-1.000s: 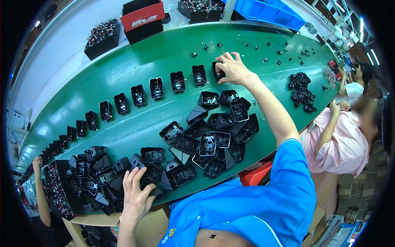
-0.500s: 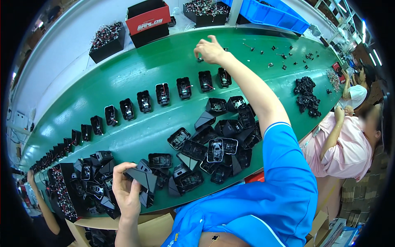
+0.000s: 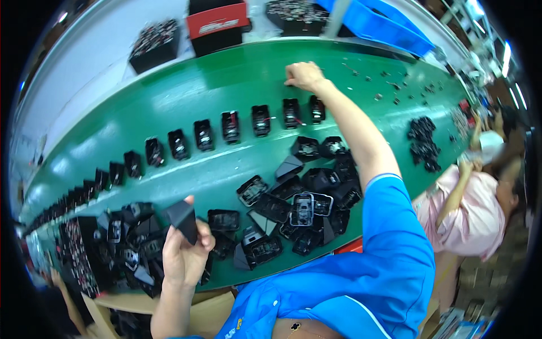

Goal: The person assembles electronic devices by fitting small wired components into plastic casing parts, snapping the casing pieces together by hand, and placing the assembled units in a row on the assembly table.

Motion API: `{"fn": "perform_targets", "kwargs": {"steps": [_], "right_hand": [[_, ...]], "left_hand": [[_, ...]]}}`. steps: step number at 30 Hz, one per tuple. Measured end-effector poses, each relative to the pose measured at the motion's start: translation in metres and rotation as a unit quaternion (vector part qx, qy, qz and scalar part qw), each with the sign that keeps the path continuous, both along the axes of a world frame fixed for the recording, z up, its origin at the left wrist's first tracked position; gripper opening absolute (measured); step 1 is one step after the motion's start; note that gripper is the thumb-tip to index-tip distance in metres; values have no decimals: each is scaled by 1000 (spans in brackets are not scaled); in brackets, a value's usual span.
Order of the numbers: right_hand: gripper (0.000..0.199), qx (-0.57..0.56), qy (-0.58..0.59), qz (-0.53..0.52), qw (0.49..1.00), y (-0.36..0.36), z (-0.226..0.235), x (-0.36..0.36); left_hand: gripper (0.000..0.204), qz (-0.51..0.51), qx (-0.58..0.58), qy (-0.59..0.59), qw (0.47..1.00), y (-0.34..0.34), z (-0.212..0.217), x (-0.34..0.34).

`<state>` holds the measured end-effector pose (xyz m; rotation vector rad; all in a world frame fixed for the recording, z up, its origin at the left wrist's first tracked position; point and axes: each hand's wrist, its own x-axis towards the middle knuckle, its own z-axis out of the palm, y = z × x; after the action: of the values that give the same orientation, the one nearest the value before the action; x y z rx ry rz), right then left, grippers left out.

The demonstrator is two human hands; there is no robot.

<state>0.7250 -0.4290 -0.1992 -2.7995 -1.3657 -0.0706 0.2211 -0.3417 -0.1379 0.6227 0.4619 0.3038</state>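
Note:
My left hand (image 3: 186,257) is closed around a black, angular plastic housing (image 3: 182,219), raised above the near edge of the green work surface (image 3: 226,175). Further off, my right hand (image 3: 305,75) is over the far part of that surface, its fingers curled into a pinch. Whatever sits between those fingertips is hidden and smeared. Closest to the right hand is the right end of a long row of open black housings (image 3: 230,126), some with thin wires showing. A loose heap of similar housings (image 3: 304,210) lies between my arms.
Another heap of housings (image 3: 135,240) adjoins a box of wired parts (image 3: 79,248) at left. Small parts (image 3: 396,86) and a black pile (image 3: 423,144) lie at right. A red-and-black box (image 3: 217,25) and a blue bin (image 3: 389,27) stand behind. People work at both sides.
My left hand has lifted the housing and turned it. My right hand has moved right and its spread fingers have closed. The small part beneath it no longer shows. The whole view has shifted slightly.

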Motion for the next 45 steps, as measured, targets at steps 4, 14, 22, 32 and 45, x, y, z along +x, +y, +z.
{"fn": "perform_targets", "kwargs": {"steps": [4, 14, 22, 32, 45], "right_hand": [[11, 22, 42, 35, 998, -28, 3, 3], [8, 23, 31, 37, 999, -31, 7, 1], [8, 292, 76, 206, 931, -46, 97, -164], [20, 395, 215, 235, 862, -93, 80, -355], [18, 429, 197, 146, 869, -101, 52, -384]], "left_hand": [[59, -51, -86, -109, 989, 3, -13, 3], [57, -113, -80, -155, 978, 4, -25, 2], [57, -62, -65, -122, 988, -8, 9, 13], [54, -113, 19, -76, 991, -45, 14, 14], [65, -124, 226, -43, 965, -56, 10, 3]]}}
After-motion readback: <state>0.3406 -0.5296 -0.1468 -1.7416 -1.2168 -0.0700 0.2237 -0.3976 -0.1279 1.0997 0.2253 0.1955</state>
